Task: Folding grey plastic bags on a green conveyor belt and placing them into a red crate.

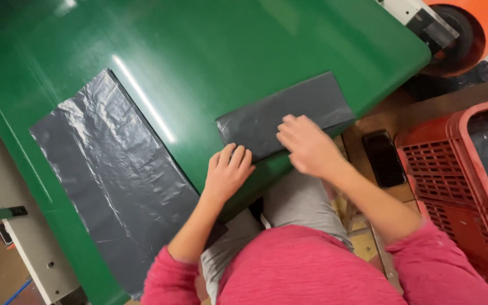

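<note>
Your left hand lies with fingers curled and knuckles down on the near corner of the folded grey plastic bag, pressing rather than pinching; your right hand rests flat, fingers together and extended, on the bag's near long edge, gripping nothing. The folded bag sits on the green table close to its near edge, in front of you; it looks thin, light, limp and slick, so it will likely slide and spring open unless held down flat; the folded edge and corners seem the surest places to take it. To the left lies a larger unfolded grey sheet, crinkled and apart from it; a red crate stands at your right.
</note>
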